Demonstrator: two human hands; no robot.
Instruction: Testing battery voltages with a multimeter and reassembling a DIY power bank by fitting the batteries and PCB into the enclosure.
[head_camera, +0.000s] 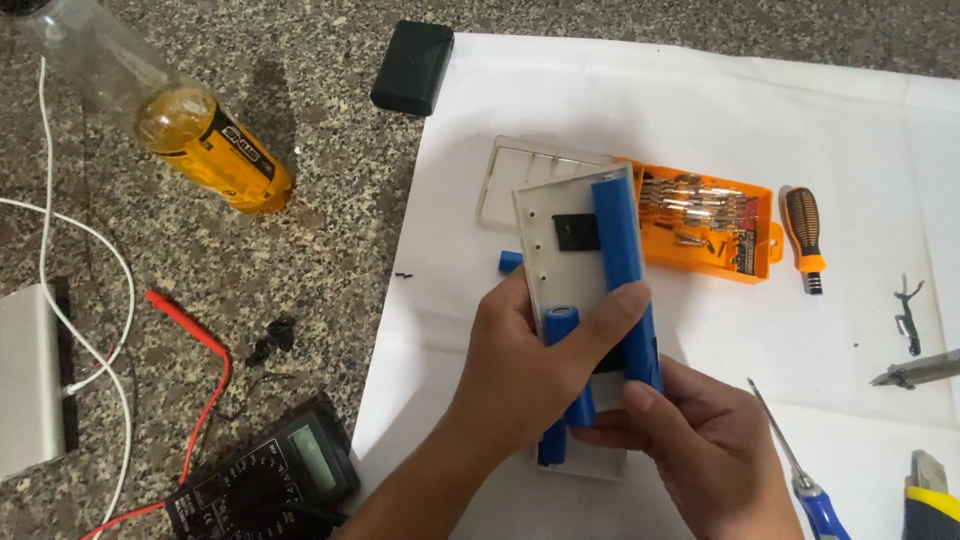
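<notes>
Both hands meet over an opened white plastic case (545, 235), the shell of what looks like a battery pack, held tilted above the white sheet (620, 90) spread on the granite bench (330, 230). The left hand (520, 370) has its grip clenched around the near end of the case, thumb and fingers pressing on a short blue cylindrical cell (558, 330) that sits loose and askew inside it. The right hand (700, 440) cups the case from below and to the right, its fingertips grasping the lower end of a long blue cell stack (620, 250) that runs along the case's right wall, away from the grip.

Judging from how things lie, the case is already open and the cells are partly lifted out of their seats; none is fully free of the shell, and a small black part (576, 232) remains fixed inside the upper half.

Beyond the grip lie an orange bit case (752, 262) with its clear lid (520, 165) swung open (the bits are in their rows) and an orange-and-black screwdriver (805, 240). A small blue piece (510, 262) rests just left of the case. To the right of the grip lies a blue-handled screwdriver (800, 470); to the left, off the sheet, a black multimeter (270, 480) with a red probe lead (190, 330) and a yellow-labelled bottle (200, 135).
</notes>
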